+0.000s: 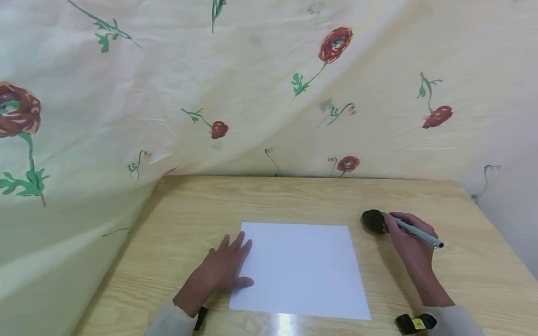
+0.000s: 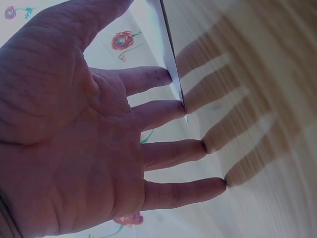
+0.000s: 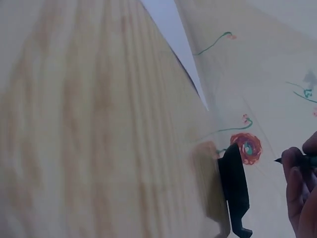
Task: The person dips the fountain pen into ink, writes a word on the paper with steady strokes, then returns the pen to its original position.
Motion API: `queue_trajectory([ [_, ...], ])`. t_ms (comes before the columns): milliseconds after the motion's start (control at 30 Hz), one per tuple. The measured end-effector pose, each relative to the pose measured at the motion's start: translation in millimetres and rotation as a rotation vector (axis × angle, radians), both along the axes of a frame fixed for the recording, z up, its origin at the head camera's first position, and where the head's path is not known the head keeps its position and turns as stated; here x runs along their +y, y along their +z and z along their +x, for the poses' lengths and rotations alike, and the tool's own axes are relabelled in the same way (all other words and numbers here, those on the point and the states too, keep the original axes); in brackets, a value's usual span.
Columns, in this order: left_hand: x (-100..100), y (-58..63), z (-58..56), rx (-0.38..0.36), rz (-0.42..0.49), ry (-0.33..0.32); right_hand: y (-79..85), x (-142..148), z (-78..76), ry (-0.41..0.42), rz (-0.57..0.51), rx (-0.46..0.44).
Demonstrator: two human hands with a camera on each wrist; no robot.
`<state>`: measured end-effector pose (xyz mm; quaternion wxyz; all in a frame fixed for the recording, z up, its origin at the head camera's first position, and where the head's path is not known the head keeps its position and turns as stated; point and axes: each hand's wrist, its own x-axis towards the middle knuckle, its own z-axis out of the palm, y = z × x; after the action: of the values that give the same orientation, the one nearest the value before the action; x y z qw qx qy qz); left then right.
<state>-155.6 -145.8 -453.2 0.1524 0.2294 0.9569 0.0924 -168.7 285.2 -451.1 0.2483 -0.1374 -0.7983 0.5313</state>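
Observation:
A white sheet of paper [image 1: 298, 270] lies flat on the wooden table. My left hand [image 1: 224, 266] rests at its left edge with fingers spread, the thumb over the sheet; in the left wrist view, fingertips of the left hand [image 2: 94, 134] touch the paper's edge and the tabletop. To the right of the paper, my right hand [image 1: 414, 240] pinches a grey-barrelled pen [image 1: 418, 232] above the table. The pen's dark tip [image 3: 278, 160] shows in the right wrist view. Just left of this hand is a black rounded object [image 1: 371, 220], its kind unclear.
The light wooden table [image 1: 201, 200] extends around the sheet. A flower-patterned cloth [image 1: 260, 93] hangs behind the table and down its left side. Black straps with small devices sit at both wrists, the right wrist device [image 1: 416, 323] having a yellow label.

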Motion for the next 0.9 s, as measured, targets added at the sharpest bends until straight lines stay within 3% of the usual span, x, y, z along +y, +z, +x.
queue_trajectory([
  [200,-4,2.4,0.8,0.005,-0.007,-0.016,-8.4,10,-6.3,0.122,0.075,-0.093],
  [500,-6,1.1,1.0,-0.010,-0.044,-0.036,-17.4,15,-14.3,0.159,0.223,-0.154],
  [900,-7,0.4,-1.2,-0.029,-0.017,-0.036,-12.6,12,-11.2,0.113,0.147,-0.160],
])
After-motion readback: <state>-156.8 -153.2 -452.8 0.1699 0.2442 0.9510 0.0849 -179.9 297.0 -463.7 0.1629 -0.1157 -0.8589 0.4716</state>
